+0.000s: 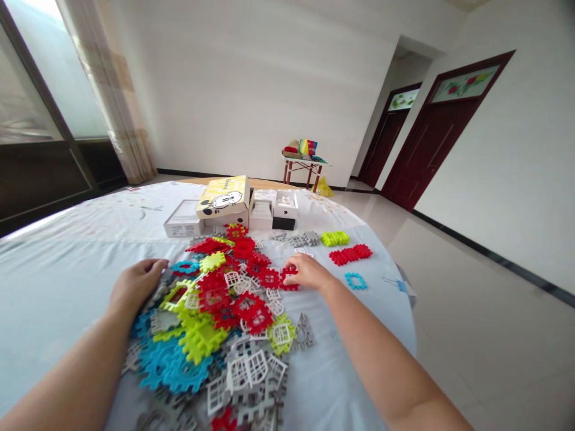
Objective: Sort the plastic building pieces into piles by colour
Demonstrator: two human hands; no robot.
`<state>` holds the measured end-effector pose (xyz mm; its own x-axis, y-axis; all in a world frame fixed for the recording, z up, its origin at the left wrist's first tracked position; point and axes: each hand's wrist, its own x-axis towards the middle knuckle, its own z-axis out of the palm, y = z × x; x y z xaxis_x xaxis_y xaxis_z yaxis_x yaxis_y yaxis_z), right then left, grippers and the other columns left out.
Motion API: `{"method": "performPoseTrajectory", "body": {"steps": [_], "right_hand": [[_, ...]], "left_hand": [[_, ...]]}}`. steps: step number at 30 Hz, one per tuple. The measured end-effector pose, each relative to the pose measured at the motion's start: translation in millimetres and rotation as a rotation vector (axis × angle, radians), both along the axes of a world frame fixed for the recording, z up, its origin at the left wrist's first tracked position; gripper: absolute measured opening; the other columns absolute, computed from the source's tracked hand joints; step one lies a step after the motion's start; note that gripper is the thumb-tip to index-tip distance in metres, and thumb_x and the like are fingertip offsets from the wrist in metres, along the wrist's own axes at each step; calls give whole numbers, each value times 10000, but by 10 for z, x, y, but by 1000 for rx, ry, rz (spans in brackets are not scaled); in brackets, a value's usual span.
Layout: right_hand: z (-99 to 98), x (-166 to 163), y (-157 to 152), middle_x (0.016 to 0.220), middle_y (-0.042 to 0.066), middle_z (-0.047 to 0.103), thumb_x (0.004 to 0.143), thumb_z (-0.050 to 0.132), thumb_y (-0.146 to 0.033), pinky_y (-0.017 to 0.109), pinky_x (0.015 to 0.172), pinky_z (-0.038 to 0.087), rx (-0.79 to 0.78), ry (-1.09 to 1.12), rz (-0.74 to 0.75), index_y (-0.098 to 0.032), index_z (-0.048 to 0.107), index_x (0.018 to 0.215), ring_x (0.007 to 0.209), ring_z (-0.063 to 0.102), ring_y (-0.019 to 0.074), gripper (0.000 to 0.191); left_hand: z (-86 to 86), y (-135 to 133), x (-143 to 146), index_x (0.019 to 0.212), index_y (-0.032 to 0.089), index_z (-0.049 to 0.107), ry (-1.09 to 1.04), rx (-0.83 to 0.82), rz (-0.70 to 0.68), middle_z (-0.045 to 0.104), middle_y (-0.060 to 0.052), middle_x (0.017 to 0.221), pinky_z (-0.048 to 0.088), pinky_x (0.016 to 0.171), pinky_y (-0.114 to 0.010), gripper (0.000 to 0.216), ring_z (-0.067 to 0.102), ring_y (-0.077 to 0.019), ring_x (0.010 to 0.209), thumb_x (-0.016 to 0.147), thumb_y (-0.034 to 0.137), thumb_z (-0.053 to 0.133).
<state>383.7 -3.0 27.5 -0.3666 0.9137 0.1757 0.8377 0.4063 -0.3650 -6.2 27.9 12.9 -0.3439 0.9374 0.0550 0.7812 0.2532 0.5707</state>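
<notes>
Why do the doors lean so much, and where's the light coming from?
Head view: the wide lens tilts the doors; soft daylight enters from the window on the left, so the right hand casts only a faint shadow on the table.

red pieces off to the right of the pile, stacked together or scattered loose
Together: the red pieces lie packed in one tight row on the cloth, clear of the pile, beside a similar green row.
</notes>
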Motion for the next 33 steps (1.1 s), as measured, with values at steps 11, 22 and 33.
{"method": "performPoseTrajectory", "body": {"steps": [11,22,33], "right_hand": [[2,7,-59,798,13,589,635,726,-245,258,751,399,45,57,220,-176,616,771,796,534,154,188],[-40,-2,-177,864,79,620,637,642,-567,306,776,394,95,-25,-127,-186,615,865,861,557,221,445],[-77,4,-89,1026,75,588,627,672,-354,341,850,382,165,38,-171,-211,528,1117,977,515,235,530]], "left_hand": [[-88,48,-63,1022,178,643,-14,11,-5,652,-83,876,392,604,-265,521,559,-207,773,735,547,413],[-82,3,-9,991,156,653,-25,39,6,674,-83,841,403,596,-255,508,587,-199,758,729,524,418],[-17,34,-56,997,169,660,-1,23,-1,669,-93,845,423,608,-288,513,585,-247,775,702,535,453]]}}
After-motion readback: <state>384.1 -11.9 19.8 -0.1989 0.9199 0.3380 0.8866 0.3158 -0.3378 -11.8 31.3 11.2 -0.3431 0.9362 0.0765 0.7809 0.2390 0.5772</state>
